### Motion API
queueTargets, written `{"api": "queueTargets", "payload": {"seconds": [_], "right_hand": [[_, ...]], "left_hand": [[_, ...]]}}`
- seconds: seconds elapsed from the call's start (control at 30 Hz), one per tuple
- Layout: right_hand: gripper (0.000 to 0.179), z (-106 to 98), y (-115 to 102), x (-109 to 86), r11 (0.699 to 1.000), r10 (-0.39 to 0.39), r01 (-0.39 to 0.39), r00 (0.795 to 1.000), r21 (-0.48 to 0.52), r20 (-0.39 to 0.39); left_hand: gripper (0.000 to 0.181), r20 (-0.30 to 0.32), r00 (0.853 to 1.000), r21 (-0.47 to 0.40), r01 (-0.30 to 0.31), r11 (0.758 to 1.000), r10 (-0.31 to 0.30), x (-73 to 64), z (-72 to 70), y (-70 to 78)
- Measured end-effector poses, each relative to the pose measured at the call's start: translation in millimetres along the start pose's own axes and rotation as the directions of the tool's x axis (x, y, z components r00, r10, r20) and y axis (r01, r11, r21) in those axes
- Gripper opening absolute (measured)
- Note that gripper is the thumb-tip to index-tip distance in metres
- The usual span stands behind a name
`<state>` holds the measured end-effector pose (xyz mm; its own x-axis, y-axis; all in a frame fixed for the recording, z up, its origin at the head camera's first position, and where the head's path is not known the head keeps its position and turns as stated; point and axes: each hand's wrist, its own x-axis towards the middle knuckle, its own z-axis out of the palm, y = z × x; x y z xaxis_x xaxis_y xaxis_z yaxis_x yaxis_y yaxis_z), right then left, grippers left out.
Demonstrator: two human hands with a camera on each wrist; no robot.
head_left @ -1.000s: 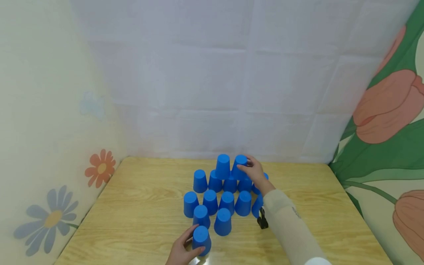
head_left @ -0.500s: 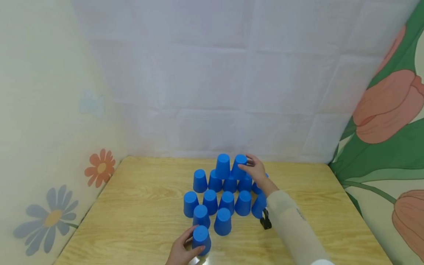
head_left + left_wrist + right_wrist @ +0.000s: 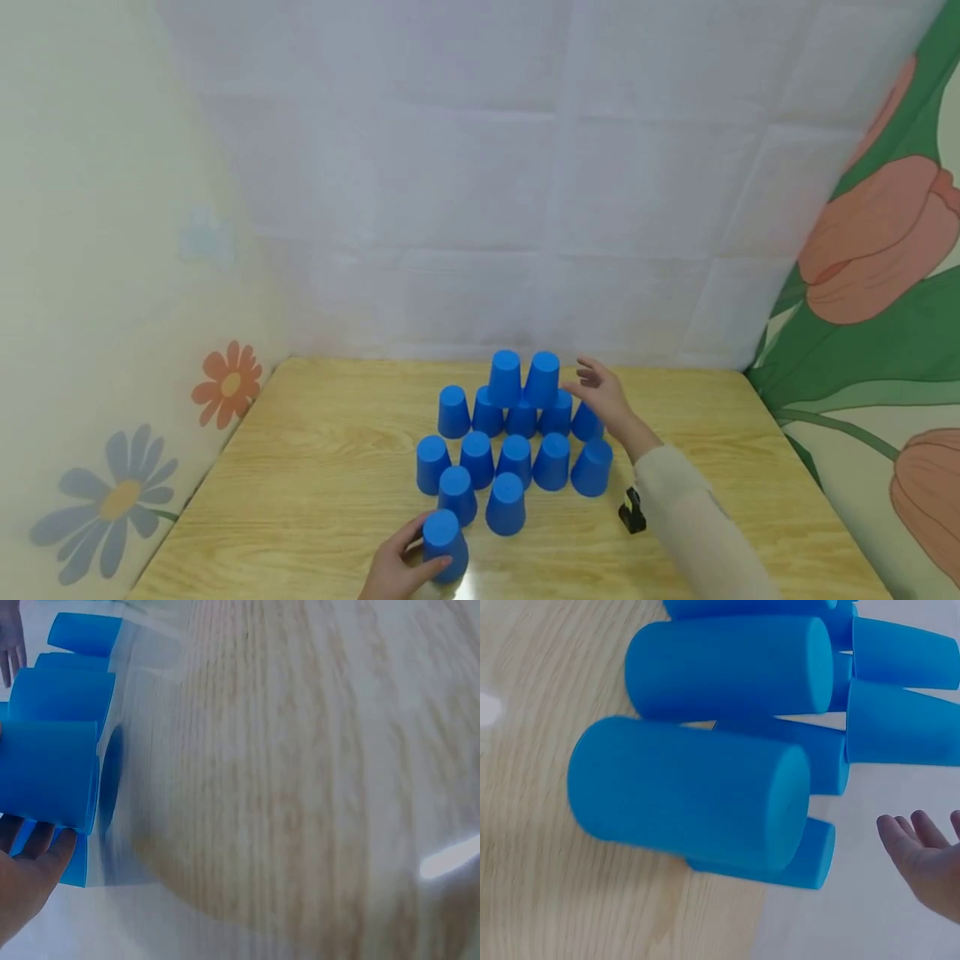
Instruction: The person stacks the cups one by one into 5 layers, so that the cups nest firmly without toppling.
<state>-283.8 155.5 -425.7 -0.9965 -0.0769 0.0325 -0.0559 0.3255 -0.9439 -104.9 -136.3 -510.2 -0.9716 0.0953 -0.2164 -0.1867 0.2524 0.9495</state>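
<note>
Holding the nearest blue cup (image 3: pixel 446 546) in the left hand (image 3: pixel 397 560), thumb and fingers round it, on the table (image 3: pixel 337 467) in front of the middle row (image 3: pixel 514 460), with two front cups (image 3: pixel 506 504) just ahead of that row and a small black object (image 3: pixel 632 511) to its front right. Apparently building a second tier behind the middle row, with two upper cups (image 3: pixel 505 379) on the back row (image 3: pixel 453 412) and the right hand (image 3: pixel 606 398) beyond the middle row's right end, spread and holding nothing. Next, probably grasp another cup without nudging that pair.
</note>
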Motion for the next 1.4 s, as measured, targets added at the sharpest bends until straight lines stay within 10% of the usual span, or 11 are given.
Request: {"api": "queueTargets", "payload": {"seconds": [0.77,1.4], "right_hand": [[0.054,-15.1,1.9,-43.6,0.988,-0.047,0.04,0.998,0.148,0.04],[0.046,19.9,18.2,-80.4,0.971,-0.037,0.018,0.996,0.237,0.076]], "left_hand": [[0.061,-0.244,0.965,0.103,-0.075,0.992,0.098,10.3,-51.1,23.6],[0.056,-0.273,0.91,0.184,-0.27,0.945,0.313,34.1,-89.8,55.7]]}}
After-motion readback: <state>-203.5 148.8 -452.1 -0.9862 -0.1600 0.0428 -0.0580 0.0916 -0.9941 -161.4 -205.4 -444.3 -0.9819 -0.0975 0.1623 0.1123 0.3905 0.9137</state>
